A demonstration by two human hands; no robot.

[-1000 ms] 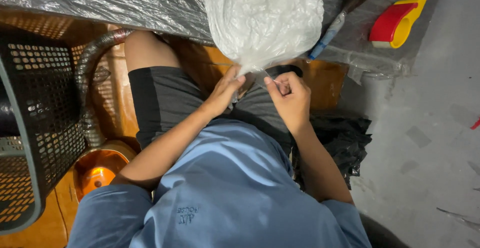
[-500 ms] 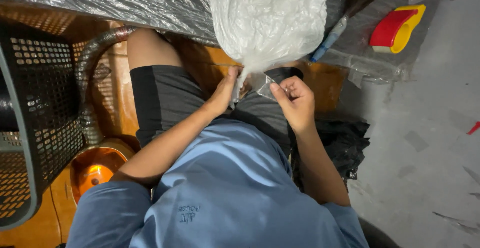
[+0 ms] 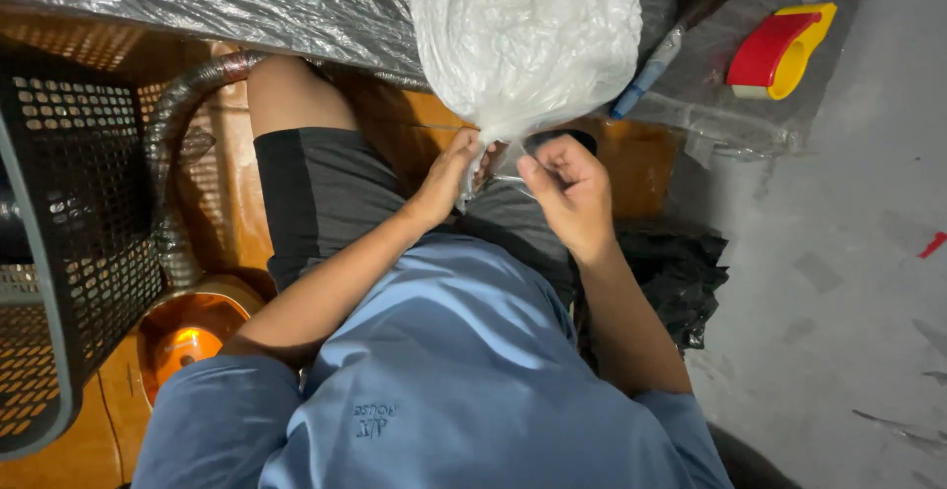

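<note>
The big clear plastic bag rests above the person's lap; the left hand pinches its gathered neck. The right hand is curled shut, maybe holding a thin strip; a red tape holder lies nearby.

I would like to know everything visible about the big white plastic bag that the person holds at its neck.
The white plastic bag is large, full and rounded, made of thin, crinkled, translucent film; its contents cannot be told. Its body lies toward the top of the view against a sheet of grey plastic film, and it narrows downward to a gathered neck above the person's lap. The left hand pinches that neck from one side, and the right hand, closed in a fist, grips the twisted end from the other.
</note>
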